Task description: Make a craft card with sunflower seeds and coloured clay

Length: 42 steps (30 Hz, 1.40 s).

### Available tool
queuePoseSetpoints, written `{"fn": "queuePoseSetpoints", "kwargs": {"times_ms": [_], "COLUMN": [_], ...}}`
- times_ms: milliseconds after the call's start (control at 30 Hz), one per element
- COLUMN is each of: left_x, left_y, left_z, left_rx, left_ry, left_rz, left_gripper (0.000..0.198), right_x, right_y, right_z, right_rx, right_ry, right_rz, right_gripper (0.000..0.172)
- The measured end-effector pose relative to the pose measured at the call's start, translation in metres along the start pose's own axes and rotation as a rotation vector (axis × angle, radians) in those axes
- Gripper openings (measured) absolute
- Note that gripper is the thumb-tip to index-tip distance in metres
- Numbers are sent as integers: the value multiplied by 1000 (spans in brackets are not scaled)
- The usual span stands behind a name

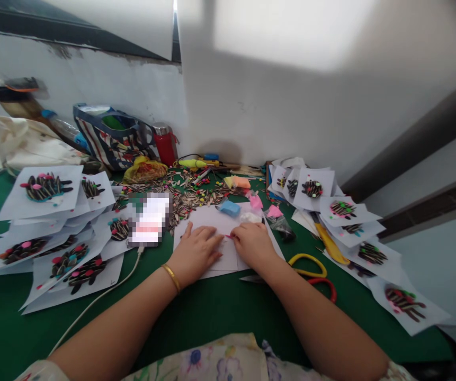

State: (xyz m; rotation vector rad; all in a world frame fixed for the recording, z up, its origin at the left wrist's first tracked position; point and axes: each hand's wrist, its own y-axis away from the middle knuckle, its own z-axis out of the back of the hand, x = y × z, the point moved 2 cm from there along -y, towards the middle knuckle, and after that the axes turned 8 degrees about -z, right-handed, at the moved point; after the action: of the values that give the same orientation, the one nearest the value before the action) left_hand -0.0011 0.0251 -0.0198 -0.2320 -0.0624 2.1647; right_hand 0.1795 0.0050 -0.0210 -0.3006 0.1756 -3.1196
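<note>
My left hand (199, 251) lies flat on a sheet of white paper (230, 262), its fingers spread and holding nothing. At the paper's right half, my right hand (255, 242) has its fingers drawn together in a pinch. A small pink piece (228, 236) shows at its fingertips; its exact kind is too small to make out. Soft-looking lumps sit just beyond my hands: a blue lump (230, 208), a bright pink lump (255, 201) and a white lump (251, 217). Scissors with a yellow and a red handle (311, 265) lie partly under my right forearm.
Seed-decorated paper sheets are stacked at left (69, 206) and right (378, 259). A phone (151, 218) with a white cable (104, 291) lies left of the paper. Behind are loose sunflower seeds (188, 196), a red flask (165, 145) and a bag (110, 135). A yellow-handled cutter (331, 243) lies right.
</note>
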Motion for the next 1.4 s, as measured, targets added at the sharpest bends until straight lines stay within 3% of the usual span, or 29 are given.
{"fn": "queuePoseSetpoints", "kwargs": {"times_ms": [100, 200, 367, 700, 1000, 1400], "left_x": [11, 16, 4, -11, -9, -8], "left_y": [0, 0, 1, 2, 2, 2], "left_z": [-2, -2, 6, 14, 6, 3], "left_rx": [37, 53, -11, -27, -8, -12], "left_ry": [97, 130, -3, -86, -63, -99], "left_rz": [17, -4, -2, 56, -29, -36], "left_gripper": [53, 53, 34, 25, 38, 39], "right_x": [-1, -1, -1, -2, -2, 4], "right_y": [0, 1, 1, -3, -3, -1], "right_z": [2, 5, 8, 4, 0, 0], "right_rx": [-6, -13, -3, 60, 44, 49], "right_ry": [6, 9, 27, 70, 60, 29], "right_rz": [-4, -1, -4, -2, 9, 20], "right_gripper": [19, 20, 19, 25, 26, 24]}}
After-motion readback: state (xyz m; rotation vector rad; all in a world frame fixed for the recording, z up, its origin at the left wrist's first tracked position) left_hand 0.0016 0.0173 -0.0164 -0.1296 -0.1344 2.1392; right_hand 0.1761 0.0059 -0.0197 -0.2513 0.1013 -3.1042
